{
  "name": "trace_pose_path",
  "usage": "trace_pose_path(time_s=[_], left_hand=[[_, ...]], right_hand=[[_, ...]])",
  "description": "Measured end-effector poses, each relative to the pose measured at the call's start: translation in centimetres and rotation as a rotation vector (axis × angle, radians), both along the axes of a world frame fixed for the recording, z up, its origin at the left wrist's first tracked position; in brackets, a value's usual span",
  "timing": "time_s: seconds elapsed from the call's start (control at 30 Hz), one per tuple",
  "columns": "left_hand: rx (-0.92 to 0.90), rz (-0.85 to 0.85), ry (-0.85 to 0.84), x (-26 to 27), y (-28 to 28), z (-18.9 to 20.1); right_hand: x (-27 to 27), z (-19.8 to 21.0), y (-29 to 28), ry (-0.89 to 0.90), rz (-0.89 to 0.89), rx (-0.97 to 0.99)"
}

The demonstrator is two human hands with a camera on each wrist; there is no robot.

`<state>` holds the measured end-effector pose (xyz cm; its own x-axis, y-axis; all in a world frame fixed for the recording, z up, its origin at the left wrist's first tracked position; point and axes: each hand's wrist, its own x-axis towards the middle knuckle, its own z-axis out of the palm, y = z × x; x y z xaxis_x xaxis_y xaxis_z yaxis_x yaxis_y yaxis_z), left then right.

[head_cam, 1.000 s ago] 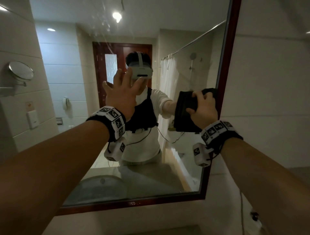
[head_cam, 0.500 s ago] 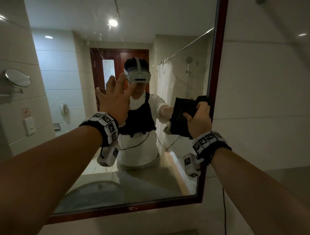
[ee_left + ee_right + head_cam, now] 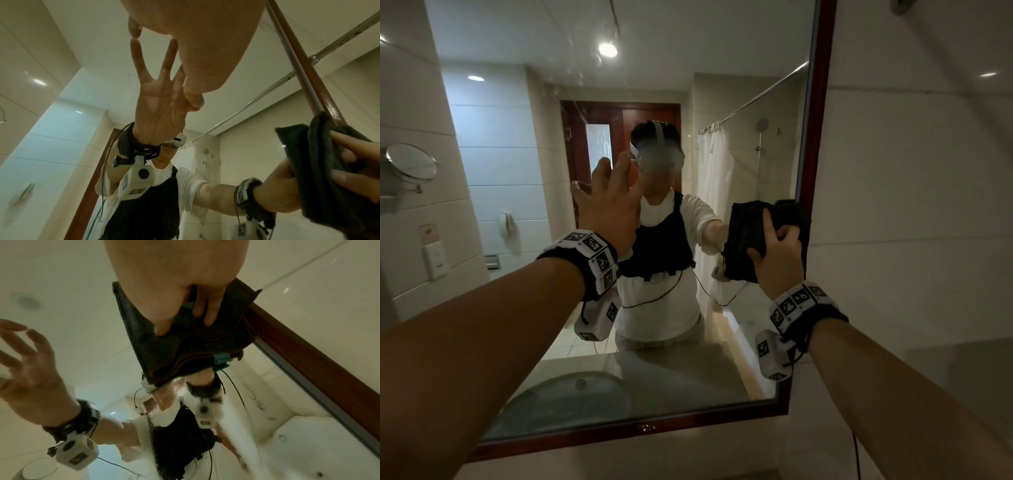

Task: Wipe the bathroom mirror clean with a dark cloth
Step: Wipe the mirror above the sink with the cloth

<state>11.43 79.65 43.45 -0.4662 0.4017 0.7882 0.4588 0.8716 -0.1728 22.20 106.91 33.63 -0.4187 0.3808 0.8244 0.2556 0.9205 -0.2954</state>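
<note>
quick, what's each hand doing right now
Left hand: open, fingers spread, touching the mirror.
Right hand: gripping the dark cloth against the glass.

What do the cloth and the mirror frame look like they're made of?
Dark cloth: soft napped fabric, likely microfibre or terry; fuzzy matte surface, stitched hems, folded in layers. Mirror frame: reddish-brown, apparently varnished wood; glossy highlights show along it, though a wood-look laminate is possible.

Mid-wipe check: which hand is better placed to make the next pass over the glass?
Right. The right hand already presses the dark cloth on the mirror by its right frame edge. The left hand is bare, fingers spread flat on the glass.
</note>
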Motion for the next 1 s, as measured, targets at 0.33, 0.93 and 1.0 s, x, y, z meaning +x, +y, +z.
trace_pose_path(time_s=[0.33, 0.93, 1.0], left_hand=[[-0.032, -0.003, 0.047, 0.5, -0.5, 0.8], [-0.048, 0.007, 0.079, 0.6, -0.5, 0.9], [-0.051, 0.011, 0.08, 0.7, -0.6, 0.9]], right_hand=[[-0.9, 2.0, 1.0, 0.147, 0.105, -0.034], [-2.9, 15.0, -3.1, 0.016, 0.185, 0.121], [-2.9, 13.0, -3.7, -0.015, 0.175, 0.133]])
